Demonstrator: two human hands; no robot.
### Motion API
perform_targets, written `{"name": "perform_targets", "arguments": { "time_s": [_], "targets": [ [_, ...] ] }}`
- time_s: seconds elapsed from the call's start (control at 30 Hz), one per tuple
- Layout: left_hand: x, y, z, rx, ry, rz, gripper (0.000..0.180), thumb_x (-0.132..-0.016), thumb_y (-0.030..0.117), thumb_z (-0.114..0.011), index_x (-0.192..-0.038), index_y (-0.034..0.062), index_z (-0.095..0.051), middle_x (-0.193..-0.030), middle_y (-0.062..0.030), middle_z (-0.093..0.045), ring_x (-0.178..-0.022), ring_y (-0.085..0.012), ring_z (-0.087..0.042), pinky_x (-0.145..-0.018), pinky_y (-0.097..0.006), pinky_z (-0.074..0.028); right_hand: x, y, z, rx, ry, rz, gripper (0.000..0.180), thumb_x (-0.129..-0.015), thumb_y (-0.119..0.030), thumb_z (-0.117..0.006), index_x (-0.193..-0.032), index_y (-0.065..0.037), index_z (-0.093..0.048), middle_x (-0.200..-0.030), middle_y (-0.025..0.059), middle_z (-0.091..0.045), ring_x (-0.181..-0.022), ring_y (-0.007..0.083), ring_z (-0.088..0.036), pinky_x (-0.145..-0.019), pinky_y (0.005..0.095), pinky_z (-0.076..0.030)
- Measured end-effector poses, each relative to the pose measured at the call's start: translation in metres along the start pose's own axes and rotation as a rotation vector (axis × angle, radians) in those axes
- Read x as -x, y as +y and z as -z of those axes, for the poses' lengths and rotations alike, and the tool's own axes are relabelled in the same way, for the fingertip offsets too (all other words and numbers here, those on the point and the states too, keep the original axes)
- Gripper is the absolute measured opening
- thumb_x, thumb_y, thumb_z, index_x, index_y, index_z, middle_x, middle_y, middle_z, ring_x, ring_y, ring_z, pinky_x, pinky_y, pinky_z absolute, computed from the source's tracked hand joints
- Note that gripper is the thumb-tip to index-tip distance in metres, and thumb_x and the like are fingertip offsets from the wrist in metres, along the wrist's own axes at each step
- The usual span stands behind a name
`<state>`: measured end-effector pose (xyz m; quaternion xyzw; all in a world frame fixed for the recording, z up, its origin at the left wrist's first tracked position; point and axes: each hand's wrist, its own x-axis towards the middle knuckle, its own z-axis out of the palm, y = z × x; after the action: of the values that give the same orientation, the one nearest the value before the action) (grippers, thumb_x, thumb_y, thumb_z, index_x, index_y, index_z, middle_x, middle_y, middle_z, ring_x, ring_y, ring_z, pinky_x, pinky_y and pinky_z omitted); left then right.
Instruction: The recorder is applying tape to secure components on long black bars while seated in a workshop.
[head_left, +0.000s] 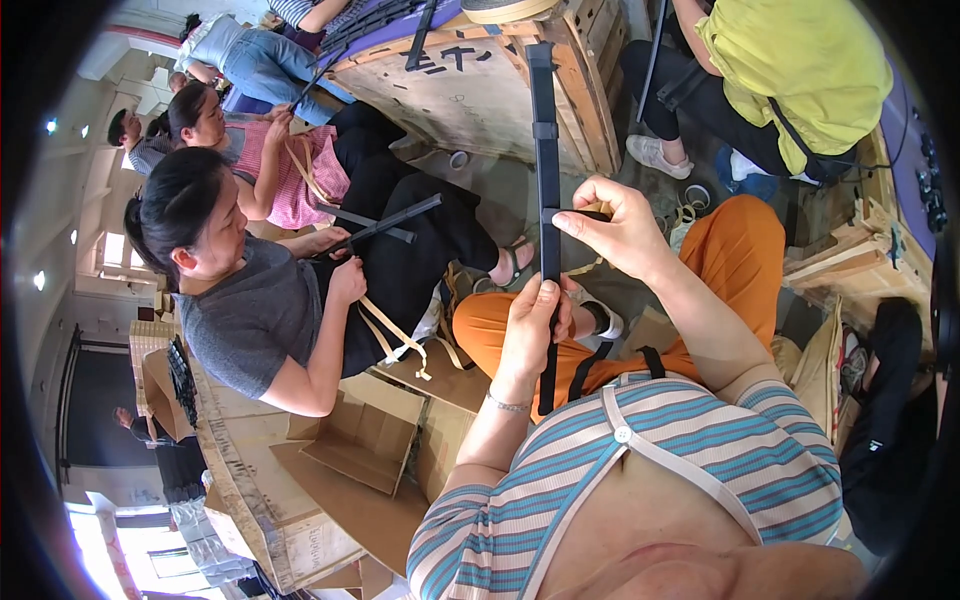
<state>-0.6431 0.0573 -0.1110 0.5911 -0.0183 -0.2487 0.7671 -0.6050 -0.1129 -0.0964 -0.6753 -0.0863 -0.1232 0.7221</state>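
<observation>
A long, flat black bar (546, 170) stands nearly upright in front of my chest, with a dark band wrapped round its upper part. My left hand (535, 322) is closed round its lower part, and the bar's bottom end sticks out below the fingers. At the bar's middle, my right hand (622, 230) pinches a short black strip (592, 213) that runs across the bar, with the thumb against its edge. Some tan ribbon shows behind, between my two hands. The fingers partly hide the strip, so I cannot tell how it is fixed.
To the left, a seated person in grey (265, 300) holds similar black bars (385, 222) and tan ribbon (390, 335). Open cardboard boxes (365, 430) lie at lower left. A wooden crate (460, 100) stands ahead. A person in yellow (800, 75) sits at upper right beside another crate.
</observation>
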Motion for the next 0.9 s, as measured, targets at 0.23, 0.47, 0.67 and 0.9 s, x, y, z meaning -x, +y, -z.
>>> {"name": "perform_targets", "arguments": {
  "time_s": [0.23,0.47,0.67,0.9],
  "targets": [
    [-0.001,-0.004,0.0,0.019,0.007,0.014,0.024,-0.096,0.023,-0.038,-0.095,0.0014,-0.05,-0.059,0.0016,-0.041,-0.046,-0.0048,-0.034,-0.042,-0.018,-0.028,0.0,0.008,0.001,0.047,0.026,0.001,0.023,-0.079,-0.012,-0.069,-0.07,-0.004,-0.049,-0.063,-0.0056,-0.045,-0.06,0.0013,-0.038,-0.052,0.019,-0.032],
    [-0.003,-0.014,-0.001,-0.125,0.069,-0.042,0.026,-0.095,0.027,-0.042,-0.093,0.0021,-0.051,-0.061,0.0009,-0.042,-0.048,-0.0054,-0.037,-0.043,-0.018,-0.029,0.0,0.01,-0.001,0.099,0.083,-0.032,0.027,-0.076,-0.013,-0.072,-0.066,-0.004,-0.049,-0.062,-0.005,-0.045,-0.061,0.0021,-0.039,-0.054,0.0193,-0.034],
    [-0.006,-0.027,0.003,-0.394,0.238,-0.174,0.025,-0.095,0.025,-0.043,-0.086,0.0023,-0.051,-0.054,0.0041,-0.039,-0.047,-0.0032,-0.035,-0.044,-0.019,-0.031,-0.002,0.015,-0.004,0.142,0.091,-0.127,0.027,-0.073,-0.011,-0.073,-0.065,-0.004,-0.048,-0.062,-0.0048,-0.044,-0.061,0.0025,-0.04,-0.054,0.0199,-0.035],
    [-0.002,-0.025,0.002,-0.28,0.217,-0.134,0.029,-0.095,0.027,-0.042,-0.081,0.003,-0.05,-0.053,0.0048,-0.039,-0.047,-0.0029,-0.034,-0.043,-0.019,-0.029,-0.003,0.013,-0.008,-0.009,0.005,-0.283,0.017,-0.076,-0.01,-0.07,-0.07,-0.003,-0.055,-0.065,-0.0041,-0.052,-0.062,0.0014,-0.045,-0.053,0.0183,-0.036]
  ]
}}
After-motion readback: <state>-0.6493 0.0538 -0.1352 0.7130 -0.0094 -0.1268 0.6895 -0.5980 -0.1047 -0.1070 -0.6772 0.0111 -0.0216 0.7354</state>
